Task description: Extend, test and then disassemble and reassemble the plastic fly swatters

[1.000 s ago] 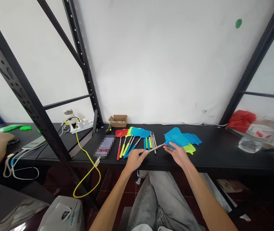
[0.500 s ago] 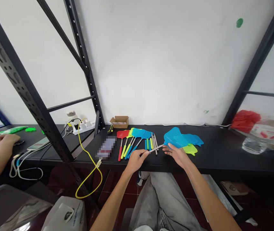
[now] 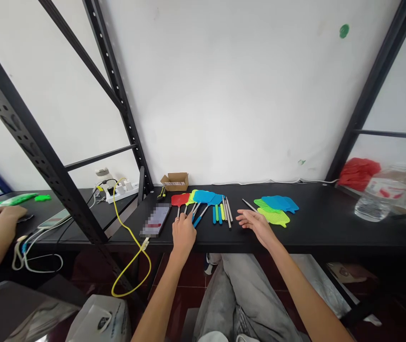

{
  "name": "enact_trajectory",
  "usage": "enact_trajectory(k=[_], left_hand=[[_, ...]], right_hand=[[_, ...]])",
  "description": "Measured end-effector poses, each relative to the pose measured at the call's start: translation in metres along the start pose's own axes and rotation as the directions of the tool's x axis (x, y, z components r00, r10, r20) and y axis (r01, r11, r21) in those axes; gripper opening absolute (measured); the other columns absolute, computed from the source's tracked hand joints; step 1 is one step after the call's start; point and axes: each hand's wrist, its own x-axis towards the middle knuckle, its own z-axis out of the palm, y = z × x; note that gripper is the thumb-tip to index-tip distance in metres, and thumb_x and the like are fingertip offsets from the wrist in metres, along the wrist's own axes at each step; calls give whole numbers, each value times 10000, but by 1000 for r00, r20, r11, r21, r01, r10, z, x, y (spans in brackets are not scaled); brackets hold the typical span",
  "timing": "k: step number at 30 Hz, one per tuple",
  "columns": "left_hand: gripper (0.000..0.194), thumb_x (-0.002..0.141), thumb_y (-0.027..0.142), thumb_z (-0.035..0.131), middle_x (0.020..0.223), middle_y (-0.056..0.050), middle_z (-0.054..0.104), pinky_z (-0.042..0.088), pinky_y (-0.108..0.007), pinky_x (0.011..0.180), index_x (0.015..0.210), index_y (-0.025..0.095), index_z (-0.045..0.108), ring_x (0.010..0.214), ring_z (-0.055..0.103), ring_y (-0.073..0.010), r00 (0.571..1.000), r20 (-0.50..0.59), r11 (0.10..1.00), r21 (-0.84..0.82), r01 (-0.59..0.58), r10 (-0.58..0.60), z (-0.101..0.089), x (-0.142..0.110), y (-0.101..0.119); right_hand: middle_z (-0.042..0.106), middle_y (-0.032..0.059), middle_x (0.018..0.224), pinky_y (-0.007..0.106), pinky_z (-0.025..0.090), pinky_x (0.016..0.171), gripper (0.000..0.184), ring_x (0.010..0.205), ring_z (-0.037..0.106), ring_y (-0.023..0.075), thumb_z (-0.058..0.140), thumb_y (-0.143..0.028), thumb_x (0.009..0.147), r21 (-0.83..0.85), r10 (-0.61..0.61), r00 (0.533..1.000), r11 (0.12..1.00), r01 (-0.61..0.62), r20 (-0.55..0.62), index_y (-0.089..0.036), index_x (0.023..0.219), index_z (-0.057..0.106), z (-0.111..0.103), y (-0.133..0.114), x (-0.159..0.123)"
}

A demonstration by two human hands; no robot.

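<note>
My left hand [image 3: 184, 232] is curled over the handle ends of the fly swatters lying at centre left, and its fingers hide most of the handles. Red [image 3: 179, 199] and blue [image 3: 203, 196] swatter heads fan out beyond it, with a blue handle [image 3: 198, 221] beside the fingers. My right hand [image 3: 256, 224] hovers open with nothing in it. A thin grey rod [image 3: 249, 205] lies just past its fingertips. To its right are loose lime-green [image 3: 277, 217] and blue [image 3: 288, 204] swatter heads. Between the hands lie blue, green and yellow handles [image 3: 218, 214] and several grey rods [image 3: 227, 212].
A phone [image 3: 156, 220] on a yellow cable [image 3: 131, 230] lies left of the swatters. Behind stands a small cardboard box [image 3: 175, 182]. Black rack posts flank the black table [image 3: 317, 228]. A plastic bottle [image 3: 374, 202] is at right; another person's hands [image 3: 8, 218] work far left.
My left hand has moved left onto the swatter handles. The blue swatter that both hands held is gone from my right hand, whose fingers are empty; the green heads behind it are uncovered.
</note>
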Motion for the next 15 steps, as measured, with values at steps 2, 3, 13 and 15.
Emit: enact_trajectory(k=[2,3,13,15], left_hand=[[469,860,54,396,1063,-134,594,425,-354,796,1254,192,611,958,581,-269,1000,18,1000,19,11,-11,-1,2,3],[437,868,83,411,1071,-132,594,428,-358,797,1232,196,626,960,581,-271,1000,23,1000,17,17,-17,-5,3,6],[303,684,708,615,737,35,686,457,-324,499,786,443,722,612,617,-196,606,323,570,-775,-272,727,-120,-142,-3],[304,608,748,643,663,56,660,418,-314,436,720,473,707,550,600,-193,582,333,558,-788,-260,742,-129,-175,-5]], right_hand=[[742,101,880,257,510,642,416,714,659,167,729,-509,751,7,-6,1000,1000,6,1,-174,997,751,0,0,0],[742,100,876,255,508,638,415,706,657,165,729,-508,750,8,-8,1000,1000,8,1,-173,993,750,0,1,0],[738,86,867,246,501,637,376,701,647,150,693,-501,787,-2,-37,999,999,37,3,-184,982,746,-4,5,3],[738,85,880,243,501,643,367,710,648,147,683,-492,801,-6,-39,999,999,39,14,-185,992,744,-4,5,3]])
